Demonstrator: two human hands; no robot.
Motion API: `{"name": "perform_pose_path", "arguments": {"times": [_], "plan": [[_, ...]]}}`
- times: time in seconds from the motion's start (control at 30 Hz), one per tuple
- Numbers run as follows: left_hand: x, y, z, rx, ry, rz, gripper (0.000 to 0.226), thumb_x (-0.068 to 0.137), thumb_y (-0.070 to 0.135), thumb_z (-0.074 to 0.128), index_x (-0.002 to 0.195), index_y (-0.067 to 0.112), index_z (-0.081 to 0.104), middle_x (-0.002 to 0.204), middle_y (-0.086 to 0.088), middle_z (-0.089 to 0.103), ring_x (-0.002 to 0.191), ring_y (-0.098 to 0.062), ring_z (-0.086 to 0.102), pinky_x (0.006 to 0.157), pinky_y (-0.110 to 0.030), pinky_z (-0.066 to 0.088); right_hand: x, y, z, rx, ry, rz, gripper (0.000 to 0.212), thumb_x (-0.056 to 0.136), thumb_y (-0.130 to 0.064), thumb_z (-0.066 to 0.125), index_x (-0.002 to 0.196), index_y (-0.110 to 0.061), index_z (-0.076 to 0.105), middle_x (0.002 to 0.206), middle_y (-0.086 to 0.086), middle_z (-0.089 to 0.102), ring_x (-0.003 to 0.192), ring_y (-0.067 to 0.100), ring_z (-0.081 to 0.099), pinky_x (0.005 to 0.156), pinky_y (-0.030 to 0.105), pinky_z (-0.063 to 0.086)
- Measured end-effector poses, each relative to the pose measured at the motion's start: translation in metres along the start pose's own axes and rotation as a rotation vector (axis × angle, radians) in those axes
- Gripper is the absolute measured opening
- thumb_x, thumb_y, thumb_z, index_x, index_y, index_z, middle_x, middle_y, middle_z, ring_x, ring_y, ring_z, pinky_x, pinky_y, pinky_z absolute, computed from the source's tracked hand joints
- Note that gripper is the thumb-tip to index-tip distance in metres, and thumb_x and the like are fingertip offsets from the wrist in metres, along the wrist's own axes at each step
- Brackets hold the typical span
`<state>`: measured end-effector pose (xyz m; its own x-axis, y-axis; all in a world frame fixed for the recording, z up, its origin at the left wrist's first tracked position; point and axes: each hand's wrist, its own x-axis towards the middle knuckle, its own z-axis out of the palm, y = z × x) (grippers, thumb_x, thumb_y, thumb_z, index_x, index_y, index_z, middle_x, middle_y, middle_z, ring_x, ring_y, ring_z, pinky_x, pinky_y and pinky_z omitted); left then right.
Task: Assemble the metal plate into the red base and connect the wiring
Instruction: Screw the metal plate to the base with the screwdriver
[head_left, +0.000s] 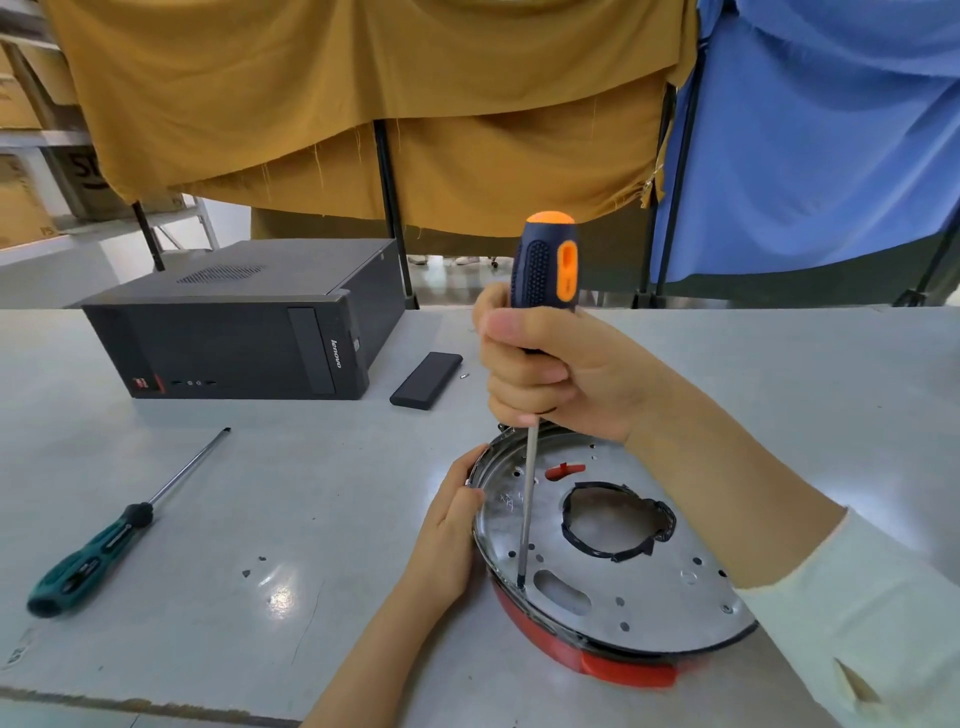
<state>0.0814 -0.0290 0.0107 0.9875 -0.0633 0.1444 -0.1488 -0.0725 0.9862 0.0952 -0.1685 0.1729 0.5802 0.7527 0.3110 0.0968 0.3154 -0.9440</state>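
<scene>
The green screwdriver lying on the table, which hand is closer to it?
Left. The left hand rests on the metal plate's rim, to the right of the green screwdriver. The right hand is farther right, gripping the orange screwdriver.

Right hand (550, 374) grips screwdriver (545, 270) upright on metal plate (639, 587); left hand (449, 525) steadies rim.
</scene>
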Motion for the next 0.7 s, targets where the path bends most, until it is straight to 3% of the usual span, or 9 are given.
{"name": "perform_pose_path", "arguments": {"times": [0.13, 0.2, 0.27, 0.33, 0.47, 0.57, 0.7], "plan": [[0.000, 0.002, 0.002, -0.008, 0.011, -0.002, 0.052, 0.076, 0.022, 0.037, 0.124, 0.027, 0.055, 0.125, 0.007, 0.063, 0.118, -0.007, 0.057, 0.098, -0.026, 0.045, -0.004, 0.014, 0.023, -0.188, 0.622, -0.174, 0.032, 0.092, -0.019, 0.061, 0.067, -0.018, 0.041, 0.048, -0.007, 0.031, 0.037, 0.008, 0.026, 0.043, 0.022, 0.035], [-0.001, 0.003, 0.003, -0.006, 0.011, 0.003, 0.051, 0.077, 0.022, 0.037, 0.124, 0.027, 0.055, 0.125, 0.007, 0.064, 0.117, -0.007, 0.057, 0.098, -0.026, 0.045, -0.009, 0.016, 0.027, -0.236, 0.754, -0.223, 0.027, 0.091, -0.021, 0.063, 0.072, -0.017, 0.044, 0.048, -0.006, 0.034, 0.038, 0.009, 0.029, 0.043, 0.023, 0.036], [-0.002, 0.004, 0.002, 0.006, 0.014, 0.008, 0.052, 0.078, 0.022, 0.037, 0.126, 0.026, 0.055, 0.126, 0.007, 0.063, 0.118, -0.007, 0.057, 0.099, -0.027, 0.045, -0.013, 0.009, 0.022, -0.263, 0.663, -0.160, 0.028, 0.089, -0.022, 0.065, 0.070, -0.017, 0.045, 0.049, -0.005, 0.037, 0.038, 0.011, 0.031, 0.048, 0.025, 0.043], [-0.003, 0.004, 0.002, 0.011, 0.017, -0.007, 0.053, 0.078, 0.022, 0.038, 0.127, 0.026, 0.055, 0.127, 0.009, 0.063, 0.119, -0.005, 0.057, 0.100, -0.027, 0.045, -0.013, 0.000, 0.011, -0.197, 0.447, -0.072, 0.031, 0.087, -0.021, 0.066, 0.064, -0.017, 0.046, 0.051, -0.004, 0.043, 0.042, 0.013, 0.040, 0.060, 0.029, 0.051], [-0.003, 0.009, 0.001, -0.052, 0.007, -0.088, 0.058, 0.074, 0.021, 0.042, 0.130, 0.028, 0.053, 0.130, 0.008, 0.061, 0.122, -0.009, 0.055, 0.104, -0.033, 0.044, -0.005, -0.003, -0.004, 0.095, 0.151, -0.058, 0.009, 0.077, -0.019, 0.063, 0.068, -0.018, 0.061, 0.071, 0.000, 0.059, 0.072, 0.020, 0.057, 0.079, 0.036, 0.050], [-0.001, 0.017, 0.000, -0.212, -0.005, -0.236, 0.066, 0.064, 0.016, 0.047, 0.129, 0.026, 0.057, 0.126, -0.001, 0.066, 0.118, -0.018, 0.060, 0.103, -0.039, 0.047, 0.000, 0.000, -0.005, 0.173, 0.040, -0.047, 0.013, 0.081, -0.016, 0.056, 0.069, -0.014, 0.052, 0.063, 0.000, 0.055, 0.055, 0.017, 0.052, 0.064, 0.031, 0.047], [0.005, 0.033, 0.011, -0.240, 0.023, -0.335, 0.061, 0.067, -0.008, 0.037, 0.105, 0.023, 0.073, 0.102, -0.010, 0.075, 0.090, -0.023, 0.072, 0.069, -0.030, 0.059, 0.003, 0.000, 0.001, 0.126, 0.024, -0.010, 0.028, 0.089, -0.014, 0.050, 0.063, -0.017, 0.040, 0.047, -0.007, 0.038, 0.036, 0.006, 0.032, 0.047, 0.022, 0.036]]}}
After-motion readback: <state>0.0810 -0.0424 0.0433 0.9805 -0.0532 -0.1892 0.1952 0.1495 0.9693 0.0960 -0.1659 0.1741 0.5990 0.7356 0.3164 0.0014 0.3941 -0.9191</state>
